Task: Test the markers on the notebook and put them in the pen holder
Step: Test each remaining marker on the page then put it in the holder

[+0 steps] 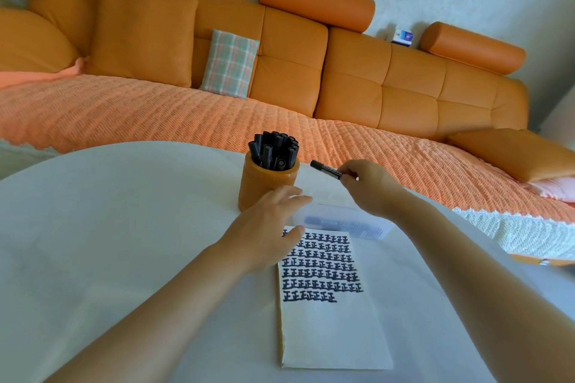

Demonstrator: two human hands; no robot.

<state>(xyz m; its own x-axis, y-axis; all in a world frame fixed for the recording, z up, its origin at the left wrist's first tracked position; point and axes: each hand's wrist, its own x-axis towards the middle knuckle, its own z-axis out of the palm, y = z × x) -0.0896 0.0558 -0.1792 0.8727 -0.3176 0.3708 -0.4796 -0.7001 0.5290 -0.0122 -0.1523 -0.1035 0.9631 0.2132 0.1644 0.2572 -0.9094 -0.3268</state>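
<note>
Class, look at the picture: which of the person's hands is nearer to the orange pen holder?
Left. The left hand reaches beside the base of the pen holder, almost touching it. The right hand, pinching a marker, is off to its right, apart.

Matt paper notebook (333,333); glossy pen holder (264,186).

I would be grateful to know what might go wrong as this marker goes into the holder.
1. The pen holder is already packed with markers, so the marker in the right hand may jam or tip it.
2. The left hand, open and close beside the holder, could knock it while reaching toward the clear box.
3. Its thumb hangs over the top marks of the notebook and might smear them.
</note>
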